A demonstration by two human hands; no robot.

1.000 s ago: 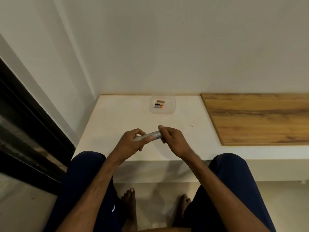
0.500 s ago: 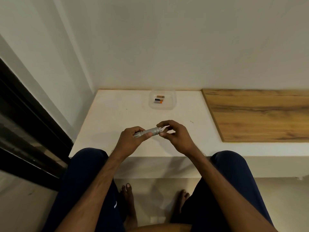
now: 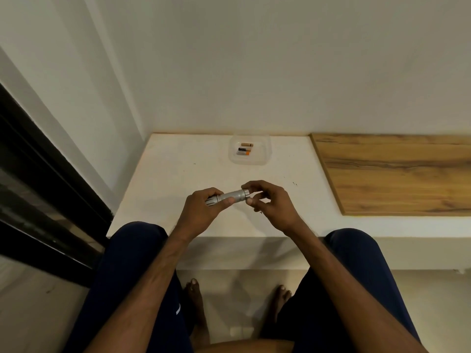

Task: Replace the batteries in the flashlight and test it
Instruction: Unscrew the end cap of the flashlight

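- A person sits at a white desk (image 3: 165,174) set into the corner of a pale wall, seen from above through a head-worn camera.
- Both hands hold a small silver metal cylindrical flashlight (image 3: 232,196) just above the front part of the desk. It lies nearly level, and its right end tilts slightly up.
- The left hand (image 3: 201,212) has its fingers curled round the wider left end of the flashlight, with the thumb laid along the knurled barrel.
- The right hand (image 3: 274,203) pinches the right end of the flashlight between the thumb below and the forefinger above. The other fingers are loosely bent behind them.
- At the back of the desk, near the wall and well apart from the hands, sits a shallow clear plastic tray (image 3: 265,160).
- Three small batteries (image 3: 244,149) lie side by side in the tray: one coppery, one black and orange, one silver and orange.
- A brown wooden board (image 3: 395,171) covers the right part of the desk.
- Below the desk edge are knees in dark navy trousers (image 3: 132,263) and bare feet on a pale floor.
- A dark-framed window (image 3: 38,189) runs along the left.
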